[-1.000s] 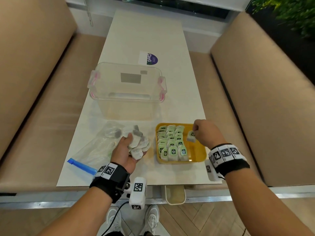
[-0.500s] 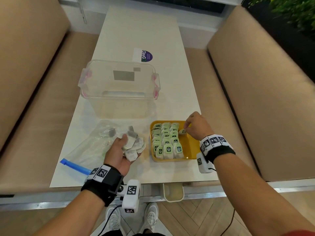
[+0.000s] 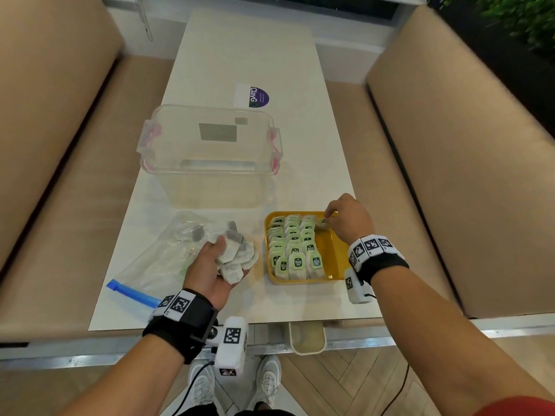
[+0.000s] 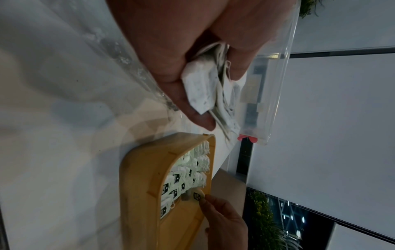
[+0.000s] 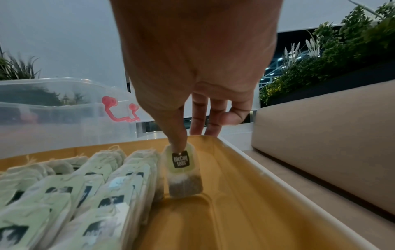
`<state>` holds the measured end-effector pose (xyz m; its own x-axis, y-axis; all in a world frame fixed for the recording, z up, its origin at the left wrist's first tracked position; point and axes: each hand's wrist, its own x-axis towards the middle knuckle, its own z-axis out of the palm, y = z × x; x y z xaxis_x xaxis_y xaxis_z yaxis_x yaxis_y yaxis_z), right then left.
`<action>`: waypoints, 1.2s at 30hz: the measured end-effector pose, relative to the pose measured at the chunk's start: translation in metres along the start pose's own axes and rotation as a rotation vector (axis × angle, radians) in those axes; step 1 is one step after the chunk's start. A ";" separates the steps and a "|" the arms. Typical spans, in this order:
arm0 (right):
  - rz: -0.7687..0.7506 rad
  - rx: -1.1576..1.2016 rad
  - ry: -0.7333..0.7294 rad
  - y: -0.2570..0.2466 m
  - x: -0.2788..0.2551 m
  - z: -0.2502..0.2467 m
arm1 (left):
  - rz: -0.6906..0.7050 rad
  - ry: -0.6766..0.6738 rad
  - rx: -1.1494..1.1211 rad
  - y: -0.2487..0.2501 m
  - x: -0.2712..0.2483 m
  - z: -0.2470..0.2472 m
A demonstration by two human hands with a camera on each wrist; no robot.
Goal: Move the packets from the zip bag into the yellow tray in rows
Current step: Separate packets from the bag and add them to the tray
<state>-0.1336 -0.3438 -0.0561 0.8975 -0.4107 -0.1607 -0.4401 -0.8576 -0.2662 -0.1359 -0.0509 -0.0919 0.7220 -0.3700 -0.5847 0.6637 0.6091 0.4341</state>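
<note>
The yellow tray [image 3: 333, 253] [image 5: 245, 211] [image 4: 141, 182] sits near the table's front edge, its left part filled with three rows of tea packets [image 3: 292, 246] [image 5: 70, 189]. My right hand [image 3: 348, 219] [image 5: 183, 108] pinches one tea packet [image 5: 183, 170] [image 3: 322, 224] by its top and stands it upright at the tray's far end, just right of the third row. My left hand [image 3: 217, 262] [image 4: 192, 55], palm up left of the tray, grips a bunch of packets [image 3: 237, 256] [image 4: 205, 88]. The clear zip bag [image 3: 156, 259] with a blue zip lies under and behind it.
A clear plastic box [image 3: 210, 154] [image 5: 53, 115] with pink clips stands behind the bag and tray. A round sticker [image 3: 258, 97] lies farther back on the white table [image 3: 249, 55]. Beige benches [image 3: 450, 160] flank the table on both sides.
My right hand carried its packet from mid-tray to the tray's far end and set it beside the third row. The left hand keeps its bunch, hardly moving.
</note>
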 end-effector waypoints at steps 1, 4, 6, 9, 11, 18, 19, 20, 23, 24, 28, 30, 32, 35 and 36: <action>0.000 -0.005 -0.006 0.000 0.000 0.000 | -0.004 0.002 0.003 0.000 0.001 -0.001; 0.005 -0.020 -0.013 0.001 0.000 -0.001 | -0.019 0.005 0.012 0.000 0.001 -0.001; 0.017 -0.030 -0.023 0.000 0.000 -0.001 | -0.017 -0.003 -0.003 -0.001 0.000 0.000; 0.034 -0.034 -0.027 -0.001 0.001 -0.003 | -0.004 -0.003 0.004 -0.001 -0.002 0.001; 0.046 -0.039 -0.023 -0.002 0.001 -0.004 | -0.002 0.004 0.009 -0.002 -0.003 0.000; 0.077 0.021 0.054 -0.003 -0.002 -0.006 | -0.053 -0.006 -0.025 0.000 -0.006 0.006; 0.053 0.036 0.111 -0.005 -0.004 -0.006 | -0.064 -0.026 -0.021 0.000 -0.006 0.007; 0.011 0.065 0.176 -0.009 -0.006 -0.008 | -0.075 -0.062 -0.013 0.001 -0.007 0.008; -0.174 0.260 0.208 -0.040 -0.017 -0.015 | -0.091 -0.141 0.053 0.000 -0.008 0.010; -0.228 0.331 0.135 -0.054 -0.021 -0.019 | -0.103 -0.142 0.075 -0.001 -0.008 0.010; -0.377 0.406 -0.227 -0.107 -0.037 -0.020 | -0.118 -0.141 0.189 -0.004 -0.006 0.012; -0.434 0.368 -0.327 -0.124 -0.039 -0.013 | -0.119 -0.155 0.242 -0.005 -0.006 0.013; -0.467 0.307 -0.411 -0.134 -0.038 -0.006 | -0.115 -0.188 0.266 -0.006 -0.007 0.012; -0.472 0.257 -0.440 -0.140 -0.036 -0.003 | -0.120 -0.194 0.313 -0.005 -0.007 0.011; -0.464 0.273 -0.421 -0.140 -0.035 -0.003 | -0.129 -0.191 0.317 -0.004 -0.006 0.010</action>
<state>-0.1034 -0.2105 -0.0101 0.9318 0.1836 -0.3131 -0.0530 -0.7846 -0.6178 -0.1414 -0.0586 -0.0829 0.6320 -0.5717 -0.5232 0.7574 0.3127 0.5731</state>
